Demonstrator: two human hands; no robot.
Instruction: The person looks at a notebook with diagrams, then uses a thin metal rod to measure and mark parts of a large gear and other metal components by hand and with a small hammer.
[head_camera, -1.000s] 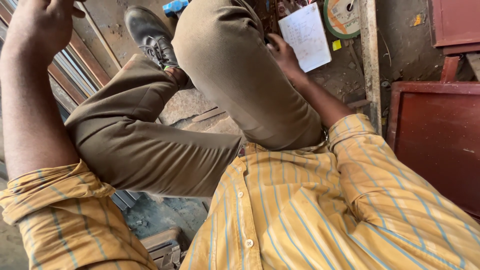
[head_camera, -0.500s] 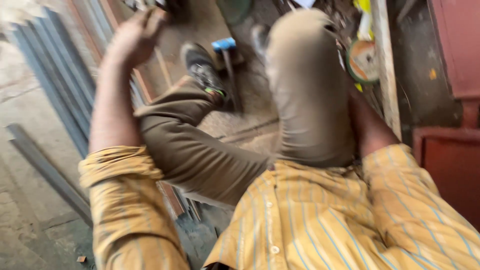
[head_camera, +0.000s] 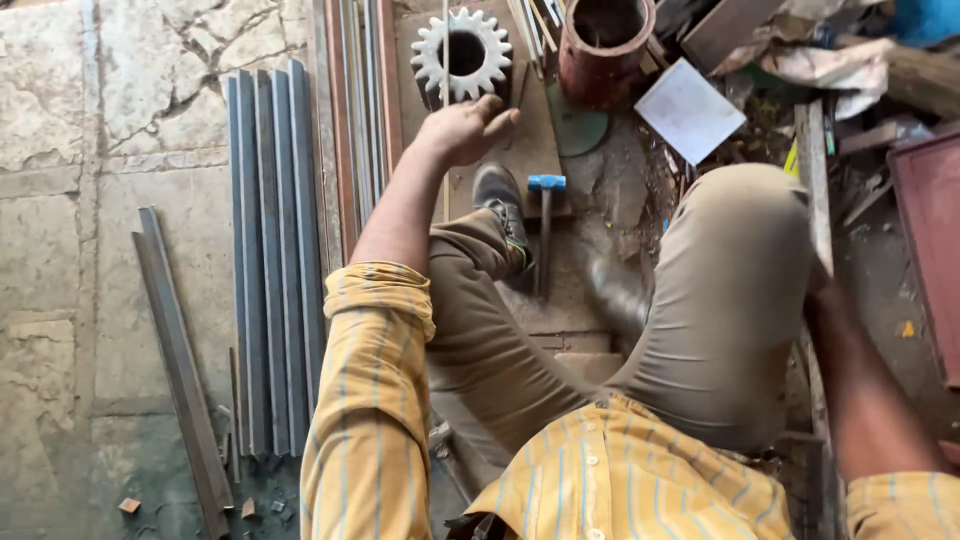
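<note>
Gear (head_camera: 461, 54): white toothed wheel with a round hole, lying flat on the floor at the top of the head view, just beyond the left hand.
Left hand (head_camera: 462, 130): reaching forward with the arm stretched out, hovering just below the gear and not touching it as far as can be told.
Left fingers (head_camera: 500, 120): curling loosely, slightly apart, gripping nothing.
Right hand: lying out of sight behind the right knee; only the forearm (head_camera: 870, 390) is showing, so whether its fingers are apart or together cannot be told.
Hammer (head_camera: 545, 215): blue-headed, lying on the floor with its handle pointing toward the person, just right of the left shoe (head_camera: 503, 205).
Red cylinder (head_camera: 603, 45): rusty hollow piece standing to the right of the gear, well apart from the hand.
White sheet (head_camera: 690, 108): lying flat right of the cylinder.
Steel angle bars (head_camera: 272, 250): lying side by side along the floor to the left of the left arm.
Single bar (head_camera: 180, 370): lying apart, further left on the stone floor (head_camera: 90, 200).
Person: sitting with knees raised, wearing a yellow striped shirt (head_camera: 620, 480) and khaki trousers (head_camera: 720, 300).
</note>
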